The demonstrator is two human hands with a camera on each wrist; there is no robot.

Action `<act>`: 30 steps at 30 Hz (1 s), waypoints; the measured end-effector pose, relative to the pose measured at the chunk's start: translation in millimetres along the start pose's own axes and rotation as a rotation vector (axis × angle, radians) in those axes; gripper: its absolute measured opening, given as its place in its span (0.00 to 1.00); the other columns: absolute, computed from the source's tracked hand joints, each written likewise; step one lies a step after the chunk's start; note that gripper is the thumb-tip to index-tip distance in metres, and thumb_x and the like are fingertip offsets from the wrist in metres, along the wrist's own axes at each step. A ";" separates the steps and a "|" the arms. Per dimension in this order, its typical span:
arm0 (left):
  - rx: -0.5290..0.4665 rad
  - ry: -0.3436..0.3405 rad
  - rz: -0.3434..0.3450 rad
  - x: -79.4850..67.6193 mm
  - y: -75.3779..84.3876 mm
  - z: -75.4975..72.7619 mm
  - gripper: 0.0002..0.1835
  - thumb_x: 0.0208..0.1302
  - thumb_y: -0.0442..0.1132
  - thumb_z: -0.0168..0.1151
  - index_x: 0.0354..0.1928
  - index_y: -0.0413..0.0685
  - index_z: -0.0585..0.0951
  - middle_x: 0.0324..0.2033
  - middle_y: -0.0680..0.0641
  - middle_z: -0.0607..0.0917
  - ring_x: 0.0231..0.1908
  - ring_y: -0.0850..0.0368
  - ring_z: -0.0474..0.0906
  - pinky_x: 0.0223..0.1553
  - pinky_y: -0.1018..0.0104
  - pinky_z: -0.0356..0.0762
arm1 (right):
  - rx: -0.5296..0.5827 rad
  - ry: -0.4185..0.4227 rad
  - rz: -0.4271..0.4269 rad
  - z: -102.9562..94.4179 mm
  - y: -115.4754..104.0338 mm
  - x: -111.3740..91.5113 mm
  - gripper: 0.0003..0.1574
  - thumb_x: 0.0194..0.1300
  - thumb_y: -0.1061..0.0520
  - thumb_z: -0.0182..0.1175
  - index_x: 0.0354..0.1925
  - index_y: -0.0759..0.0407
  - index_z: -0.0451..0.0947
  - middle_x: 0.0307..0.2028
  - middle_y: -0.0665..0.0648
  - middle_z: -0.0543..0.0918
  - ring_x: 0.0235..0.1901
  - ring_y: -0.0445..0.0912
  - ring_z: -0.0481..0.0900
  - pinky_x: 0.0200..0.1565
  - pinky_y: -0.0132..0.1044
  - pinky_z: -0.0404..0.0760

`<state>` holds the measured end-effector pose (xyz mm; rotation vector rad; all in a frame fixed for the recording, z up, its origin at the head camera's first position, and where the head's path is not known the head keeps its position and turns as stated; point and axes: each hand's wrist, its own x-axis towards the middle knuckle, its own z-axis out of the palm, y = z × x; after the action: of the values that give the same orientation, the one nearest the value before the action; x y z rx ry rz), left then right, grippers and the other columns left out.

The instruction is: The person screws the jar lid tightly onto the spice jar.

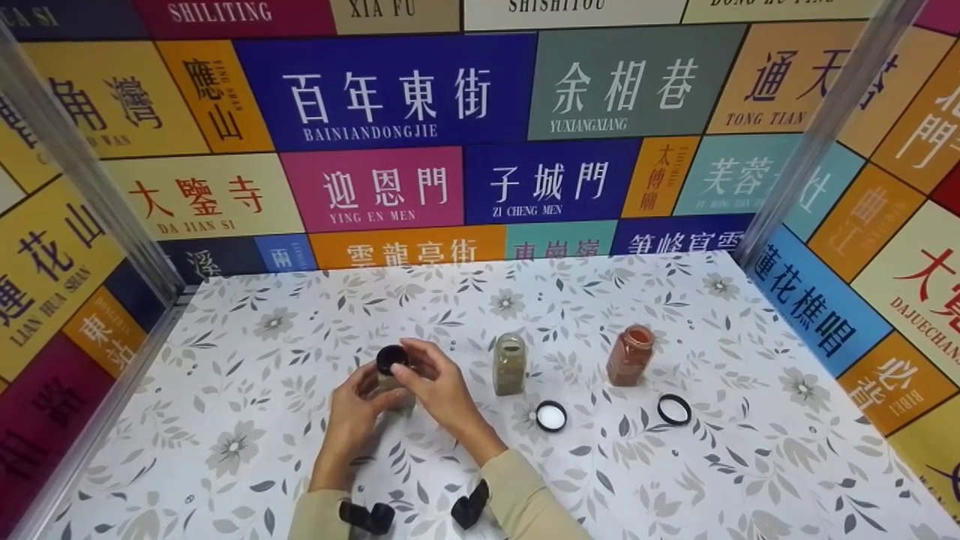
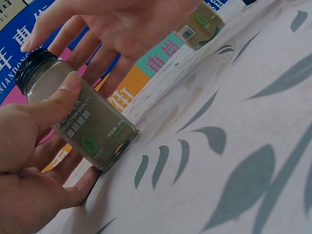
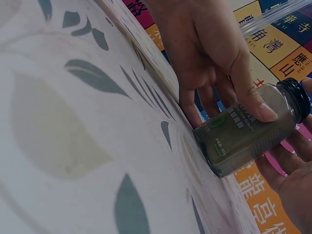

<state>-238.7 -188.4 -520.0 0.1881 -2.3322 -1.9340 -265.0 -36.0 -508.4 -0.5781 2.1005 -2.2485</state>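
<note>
A clear jar of grey-brown powder with a black screw cap (image 1: pixel 391 360) stands at the left middle of the table, mostly hidden by fingers in the head view. My left hand (image 1: pixel 354 405) grips the jar (image 2: pixel 85 114) around its body, thumb across the printed label. From the other side my right hand (image 1: pixel 442 382) holds the cap between thumb and fingers. The right wrist view shows the jar (image 3: pixel 243 129) upright with its base at the tablecloth and the cap (image 3: pixel 294 100) seated on the neck.
To the right stand an uncapped jar of olive powder (image 1: pixel 510 367) and an uncapped jar of reddish powder (image 1: pixel 630 358). One black-rimmed lid (image 1: pixel 551 416) lies near the first, another lid (image 1: pixel 674 409) near the second. Printed panels (image 1: pixel 390 90) wall the floral-covered table (image 1: pixel 247 480).
</note>
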 end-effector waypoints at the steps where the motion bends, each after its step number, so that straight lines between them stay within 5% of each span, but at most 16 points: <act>1: 0.002 0.001 0.000 0.1 0.1 0.1 0.37 0.56 0.33 0.75 0.67 0.36 0.72 0.64 0.33 0.78 0.68 0.38 0.72 0.68 0.49 0.73 | 0.001 -0.004 -0.001 -0.3 0.0 0.1 0.28 0.69 0.58 0.63 0.65 0.60 0.73 0.59 0.64 0.82 0.58 0.54 0.82 0.59 0.33 0.81; 7: 0.009 0.002 -0.003 0.6 0.3 0.2 0.36 0.56 0.33 0.75 0.67 0.36 0.73 0.64 0.33 0.77 0.68 0.38 0.71 0.69 0.49 0.72 | 0.008 -0.020 -0.013 -1.2 0.6 -0.2 0.27 0.71 0.59 0.59 0.66 0.63 0.73 0.62 0.66 0.79 0.61 0.56 0.80 0.60 0.27 0.78; 19: 0.011 0.010 0.011 1.1 -0.9 -0.3 0.35 0.55 0.33 0.75 0.66 0.36 0.74 0.63 0.33 0.79 0.66 0.38 0.73 0.68 0.50 0.74 | -0.004 0.002 -0.028 -0.2 1.3 0.5 0.24 0.68 0.60 0.64 0.60 0.64 0.77 0.56 0.66 0.83 0.56 0.56 0.82 0.60 0.36 0.81; 30: 0.013 -0.003 -0.001 -0.2 0.7 -0.9 0.37 0.55 0.35 0.76 0.67 0.38 0.73 0.64 0.34 0.77 0.67 0.39 0.73 0.67 0.51 0.74 | 0.002 -0.027 -0.020 -2.1 2.4 -0.6 0.26 0.70 0.58 0.60 0.64 0.62 0.75 0.59 0.66 0.81 0.59 0.55 0.81 0.59 0.29 0.79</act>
<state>-238.4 -189.1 -519.1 0.1879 -2.3475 -1.9223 -265.5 -34.0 -511.0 -0.6282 2.0890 -2.2402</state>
